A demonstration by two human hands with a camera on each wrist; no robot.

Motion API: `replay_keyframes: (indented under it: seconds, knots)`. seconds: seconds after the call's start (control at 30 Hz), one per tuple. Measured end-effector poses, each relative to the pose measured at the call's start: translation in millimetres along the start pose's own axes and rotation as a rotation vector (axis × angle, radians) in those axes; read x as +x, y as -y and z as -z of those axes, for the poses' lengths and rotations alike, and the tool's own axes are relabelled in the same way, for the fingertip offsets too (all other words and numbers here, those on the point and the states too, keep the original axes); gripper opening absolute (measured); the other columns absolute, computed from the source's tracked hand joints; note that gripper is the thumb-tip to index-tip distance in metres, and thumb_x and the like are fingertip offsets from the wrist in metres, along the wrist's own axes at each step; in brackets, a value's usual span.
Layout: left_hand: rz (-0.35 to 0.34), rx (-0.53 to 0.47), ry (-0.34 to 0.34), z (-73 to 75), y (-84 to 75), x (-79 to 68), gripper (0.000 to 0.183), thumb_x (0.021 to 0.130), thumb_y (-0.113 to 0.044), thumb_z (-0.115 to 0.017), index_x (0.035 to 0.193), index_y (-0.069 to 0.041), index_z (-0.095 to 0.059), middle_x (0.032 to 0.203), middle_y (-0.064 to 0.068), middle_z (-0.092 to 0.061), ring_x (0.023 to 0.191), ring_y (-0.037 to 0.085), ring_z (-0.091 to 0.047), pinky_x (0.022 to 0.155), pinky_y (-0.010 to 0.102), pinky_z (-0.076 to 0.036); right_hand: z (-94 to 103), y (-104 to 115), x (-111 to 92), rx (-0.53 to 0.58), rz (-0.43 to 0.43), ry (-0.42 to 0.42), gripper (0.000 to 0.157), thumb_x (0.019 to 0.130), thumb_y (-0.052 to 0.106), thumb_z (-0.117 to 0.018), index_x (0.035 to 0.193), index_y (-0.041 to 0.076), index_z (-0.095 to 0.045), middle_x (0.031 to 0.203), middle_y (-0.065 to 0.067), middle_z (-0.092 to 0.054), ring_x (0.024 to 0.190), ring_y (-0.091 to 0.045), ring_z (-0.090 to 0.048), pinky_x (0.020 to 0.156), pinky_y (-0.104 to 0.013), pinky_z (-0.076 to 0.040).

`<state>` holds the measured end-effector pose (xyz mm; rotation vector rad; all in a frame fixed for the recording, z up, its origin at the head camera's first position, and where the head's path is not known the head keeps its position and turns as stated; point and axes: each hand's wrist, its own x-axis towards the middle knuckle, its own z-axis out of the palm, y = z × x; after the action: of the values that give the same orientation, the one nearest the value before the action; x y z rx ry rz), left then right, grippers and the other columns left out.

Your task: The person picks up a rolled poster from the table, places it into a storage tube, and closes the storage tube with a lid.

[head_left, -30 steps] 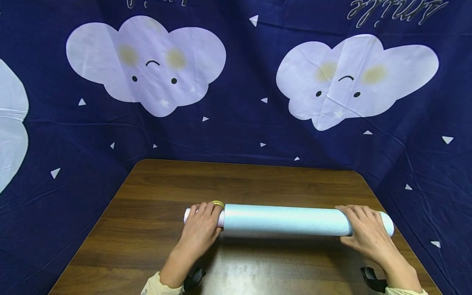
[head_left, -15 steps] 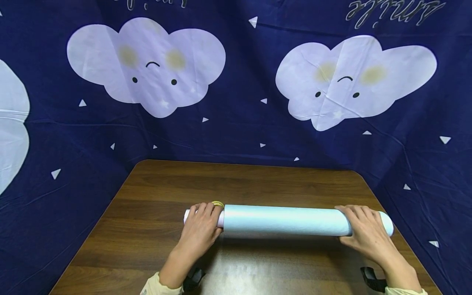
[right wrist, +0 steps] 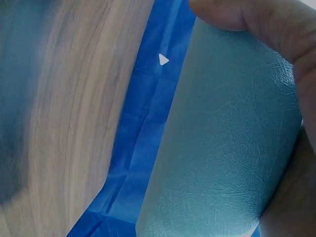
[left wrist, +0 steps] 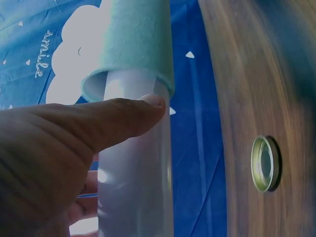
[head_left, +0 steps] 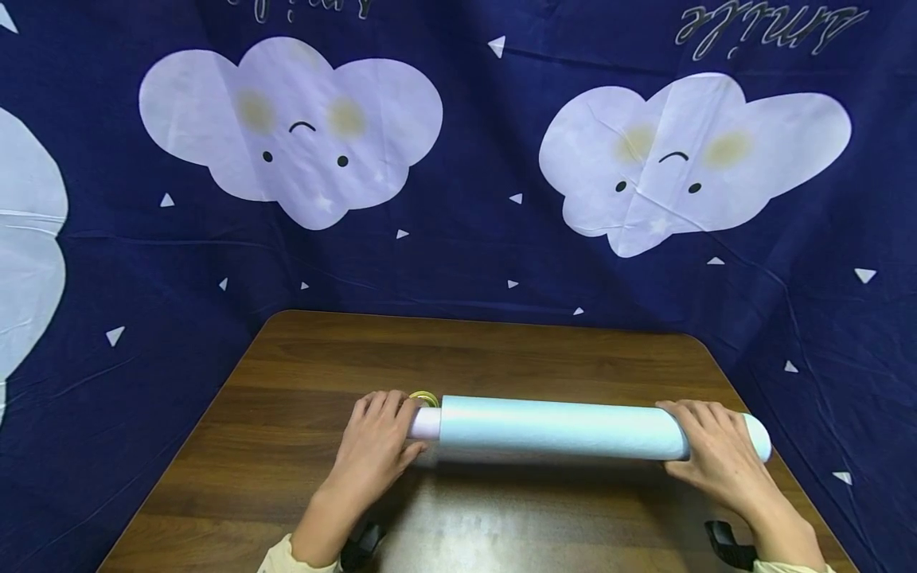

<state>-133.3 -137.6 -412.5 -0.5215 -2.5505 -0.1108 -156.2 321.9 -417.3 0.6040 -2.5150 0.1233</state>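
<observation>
1. The clearest change is at the left end of the pale blue tube: half a second ago the left hand sat right at its mouth; now, in the head view, the hand is a little farther left, baring more of the white roll between hand and tube.
2. The white roll projects from the left mouth of the pale blue tube, part of its length inside. Its outer tip, seen earlier to the left of the hand, no longer shows in the head view, so I cannot tell whether the roll itself slid or only the grip shifted.
3. The left hand holds the white roll, thumb across its front just outside the tube's mouth and fingers behind it, as the left wrist view shows.
4. The right hand has kept its place, gripping the pale blue tube around its right end, thumb pressed along the wall.
5. For the work in hand, this suggests the tube is being steadied from the right while the left hand handles the roll.
6. The gold cap lies on the wooden table, beyond the tube's left end and touched by neither hand.
</observation>
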Motion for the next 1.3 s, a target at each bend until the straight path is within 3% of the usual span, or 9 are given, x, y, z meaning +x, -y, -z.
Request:
replay_keyframes:
  seconds: [0.37, 0.7, 0.87, 1.03, 1.3]
  knots:
    - [0.108, -0.086, 0.028, 15.7, 21.2, -9.7, 0.061, 0.067, -0.039, -0.083, 0.117, -0.014, -0.059, 0.111, 0.005, -0.060, 0.106, 0.026, -0.056, 0.088, 0.045, -0.045, 1.5, 0, -4, -0.004, -0.011, 0.007, 0.082, 0.040, 0.022, -0.082, 0.117, 0.011, -0.057, 0.102, -0.012, -0.062, 0.091, -0.035, -0.054, 0.075, -0.051, -0.035]
    - [0.157, -0.164, -0.029, 23.5, 42.0, -23.3, 0.058, 0.067, -0.031, -0.084, 0.117, -0.011, -0.060, 0.109, 0.007, -0.060, 0.104, 0.027, -0.055, 0.082, 0.042, -0.046, 1.9, 0, -6, -0.006, -0.006, -0.002, 0.083, 0.038, 0.022, -0.082, 0.116, 0.011, -0.057, 0.102, -0.012, -0.062, 0.091, -0.036, -0.054, 0.074, -0.051, -0.035]
    - [0.194, -0.215, -0.020, 24.6, 47.5, -29.4, 0.054, 0.070, -0.029, -0.082, 0.117, -0.011, -0.060, 0.109, 0.006, -0.061, 0.102, 0.027, -0.057, 0.079, 0.042, -0.047, 2.8, 0, -6, -0.005, -0.007, -0.003, 0.083, 0.038, 0.022, -0.083, 0.117, 0.012, -0.057, 0.102, -0.011, -0.062, 0.092, -0.036, -0.054, 0.075, -0.051, -0.036]
    - [0.226, -0.301, -0.009, 23.4, 51.3, -35.2, 0.051, 0.072, -0.025, -0.080, 0.117, -0.011, -0.060, 0.111, 0.005, -0.062, 0.103, 0.025, -0.058, 0.082, 0.045, -0.049, 3.5, 1, -7, -0.004, -0.004, -0.012, 0.083, 0.038, 0.021, -0.083, 0.117, 0.012, -0.057, 0.101, -0.012, -0.063, 0.091, -0.036, -0.055, 0.074, -0.052, -0.036]
    - [0.227, -0.439, -0.047, 21.0, 55.5, -39.7, 0.048, 0.073, -0.018, -0.080, 0.116, -0.010, -0.061, 0.109, 0.003, -0.063, 0.104, 0.025, -0.061, 0.092, 0.050, -0.047, 3.8, 0, -8, -0.009, -0.005, -0.011, 0.082, 0.038, 0.022, -0.082, 0.116, 0.012, -0.057, 0.101, -0.011, -0.062, 0.091, -0.034, -0.054, 0.073, -0.049, -0.034]
